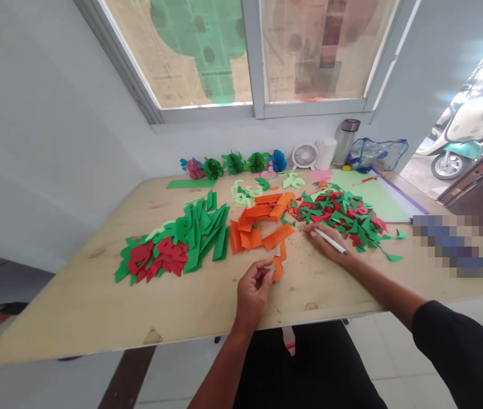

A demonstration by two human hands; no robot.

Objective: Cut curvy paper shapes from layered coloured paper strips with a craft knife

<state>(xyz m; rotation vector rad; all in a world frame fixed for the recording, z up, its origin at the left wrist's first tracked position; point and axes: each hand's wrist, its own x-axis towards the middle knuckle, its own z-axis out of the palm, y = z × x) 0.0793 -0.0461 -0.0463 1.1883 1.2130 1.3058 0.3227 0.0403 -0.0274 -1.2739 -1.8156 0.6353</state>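
Note:
My left hand (253, 289) is near the table's front edge, its thumb and fingers closed on a curved orange paper cutout (278, 269). My right hand (323, 247) rests on the tabletop to the right, with a white pen (330, 241) lying across it, held in the fingers. Just beyond the right hand is a heap of green and red paper scraps (344, 213). Folded orange paper strips (250, 234) lie beyond my left hand. Left of them are folded green paper strips (205, 233) and a stack of red paper cutouts (160, 258).
Paper figures (235, 163) line the wall, beside a small white fan (305, 155), a bottle (346, 142) and a clear pouch (378, 154). Light green cutouts (244, 192) and a pale green sheet (363, 196) lie farther back on the wooden table (96, 318).

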